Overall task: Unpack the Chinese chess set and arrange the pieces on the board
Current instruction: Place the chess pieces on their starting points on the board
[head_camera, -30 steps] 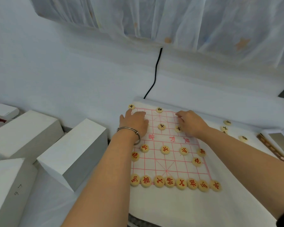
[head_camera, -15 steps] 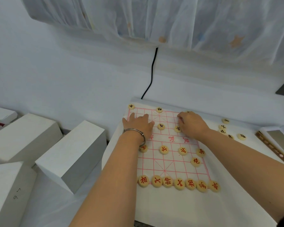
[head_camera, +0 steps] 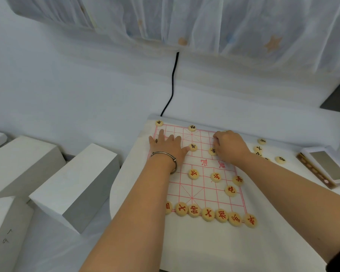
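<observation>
**Both hands at the far end of the board**

The left hand, a bracelet on its wrist, lies flat with fingers spread on the board. Its thumb is just beside a black-marked piece. The right hand curls its fingers down at the far right; whether they grip anything cannot be told. The left forearm hides the board's left side. Red pieces line the near edge. Loose pieces and a box lie on the worktop to the right, and white blocks stand to the left.
</observation>
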